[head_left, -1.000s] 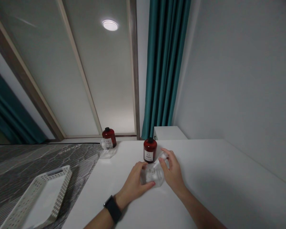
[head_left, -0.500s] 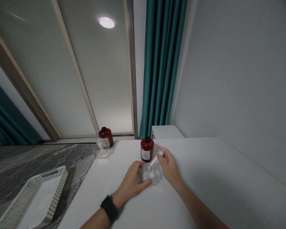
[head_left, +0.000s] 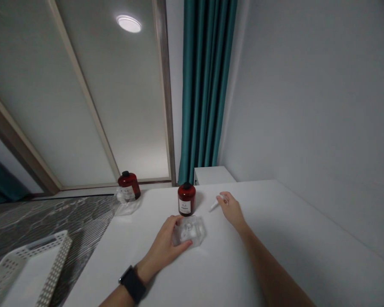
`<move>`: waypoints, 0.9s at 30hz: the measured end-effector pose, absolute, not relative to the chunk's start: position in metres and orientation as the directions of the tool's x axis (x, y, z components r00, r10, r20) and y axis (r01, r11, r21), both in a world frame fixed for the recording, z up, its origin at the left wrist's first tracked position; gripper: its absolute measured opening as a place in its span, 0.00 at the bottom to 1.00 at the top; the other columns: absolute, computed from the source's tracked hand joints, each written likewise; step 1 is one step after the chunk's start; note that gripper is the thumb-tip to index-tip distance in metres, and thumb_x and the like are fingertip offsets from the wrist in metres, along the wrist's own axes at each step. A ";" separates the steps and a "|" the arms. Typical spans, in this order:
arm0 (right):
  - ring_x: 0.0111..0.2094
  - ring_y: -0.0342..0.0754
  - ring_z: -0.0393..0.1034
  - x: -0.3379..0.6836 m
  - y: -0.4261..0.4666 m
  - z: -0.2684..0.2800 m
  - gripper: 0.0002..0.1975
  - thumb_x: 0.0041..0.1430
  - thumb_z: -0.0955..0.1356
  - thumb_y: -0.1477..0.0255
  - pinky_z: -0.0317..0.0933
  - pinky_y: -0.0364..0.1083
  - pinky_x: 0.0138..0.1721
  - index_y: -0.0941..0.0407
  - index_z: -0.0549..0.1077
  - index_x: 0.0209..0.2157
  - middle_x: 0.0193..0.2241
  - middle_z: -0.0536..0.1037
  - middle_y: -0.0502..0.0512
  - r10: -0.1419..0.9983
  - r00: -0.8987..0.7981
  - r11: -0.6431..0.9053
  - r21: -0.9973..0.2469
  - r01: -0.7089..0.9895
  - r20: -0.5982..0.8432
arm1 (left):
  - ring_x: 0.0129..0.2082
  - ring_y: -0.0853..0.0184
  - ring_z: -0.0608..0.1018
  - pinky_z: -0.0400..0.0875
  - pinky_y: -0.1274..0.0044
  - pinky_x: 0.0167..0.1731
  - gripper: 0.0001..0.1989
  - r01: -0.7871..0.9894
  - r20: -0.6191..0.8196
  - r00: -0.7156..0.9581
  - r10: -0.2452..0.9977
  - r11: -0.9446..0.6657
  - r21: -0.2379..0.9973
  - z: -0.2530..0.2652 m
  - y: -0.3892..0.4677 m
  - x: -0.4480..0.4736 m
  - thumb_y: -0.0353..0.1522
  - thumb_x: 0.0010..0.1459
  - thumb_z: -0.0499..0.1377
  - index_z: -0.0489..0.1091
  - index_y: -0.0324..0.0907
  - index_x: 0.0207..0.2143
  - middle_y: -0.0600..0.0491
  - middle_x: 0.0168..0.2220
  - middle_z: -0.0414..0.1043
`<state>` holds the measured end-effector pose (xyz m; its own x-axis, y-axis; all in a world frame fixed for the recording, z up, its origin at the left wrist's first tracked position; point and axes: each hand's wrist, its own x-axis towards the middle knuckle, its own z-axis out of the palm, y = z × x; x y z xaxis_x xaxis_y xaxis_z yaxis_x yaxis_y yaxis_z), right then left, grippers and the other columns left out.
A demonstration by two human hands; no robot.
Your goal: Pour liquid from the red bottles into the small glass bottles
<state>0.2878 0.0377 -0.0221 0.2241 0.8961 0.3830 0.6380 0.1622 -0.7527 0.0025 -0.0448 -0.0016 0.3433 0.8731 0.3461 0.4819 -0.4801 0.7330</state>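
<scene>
My left hand [head_left: 165,244] has its thumb and fingers around the left side of a clear plastic tray [head_left: 197,232], which rests on the white table [head_left: 230,273]; something whitish sits inside it. My right hand [head_left: 232,209] pinches a slim white pen-like stick [head_left: 214,205] by its upper end, tip slanting down to the left. Just behind the tray stands a dark red bottle [head_left: 186,200] with a black cap and a white label. Farther left, a second red bottle [head_left: 132,185] stands behind another clear plastic piece [head_left: 127,207] at the table's edge.
A white perforated basket [head_left: 56,266] stands at lower left, over a grey patterned floor [head_left: 86,217]. Behind the table are a white cabinet [head_left: 214,175], a green curtain [head_left: 206,94] and frosted door panels [head_left: 137,106]. A grey wall [head_left: 307,102] borders the right side.
My right hand has drawn the white stick up and away from the tray to the right. My left hand stays on the tray. The view has turned slightly right.
</scene>
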 end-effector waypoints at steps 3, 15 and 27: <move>0.39 0.54 0.74 0.303 0.041 -0.026 0.12 0.61 0.67 0.63 0.62 0.50 0.44 0.56 0.75 0.40 0.32 0.80 0.57 0.895 0.259 0.045 -0.651 0.758 0.364 | 0.46 0.56 0.74 0.70 0.64 0.48 0.25 0.484 0.338 0.345 0.876 -0.475 0.735 -0.001 -0.044 0.003 0.30 0.52 0.64 0.64 0.42 0.53 0.46 0.47 0.71; 0.49 0.59 0.69 0.307 0.041 -0.028 0.15 0.68 0.62 0.65 0.57 0.54 0.48 0.57 0.74 0.48 0.44 0.79 0.63 0.924 0.210 -0.072 -0.394 0.916 0.319 | 0.46 0.56 0.74 0.71 0.65 0.48 0.24 0.486 0.330 0.344 0.879 -0.468 0.738 0.001 -0.045 0.003 0.30 0.52 0.64 0.65 0.43 0.52 0.47 0.47 0.72; 0.50 0.55 0.66 0.310 0.034 -0.023 0.18 0.57 0.65 0.80 0.56 0.49 0.48 0.53 0.75 0.48 0.45 0.75 0.59 0.959 0.036 0.050 -0.293 0.955 0.282 | 0.45 0.57 0.75 0.71 0.66 0.47 0.24 0.483 0.354 0.338 0.872 -0.483 0.730 0.000 -0.045 0.003 0.31 0.51 0.65 0.66 0.43 0.52 0.48 0.45 0.72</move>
<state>0.3097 0.0344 -0.0226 0.0364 0.9588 0.2819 0.9548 0.0500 -0.2932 0.0026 -0.0446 0.0003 0.3377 0.8723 0.3536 0.4833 -0.4831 0.7301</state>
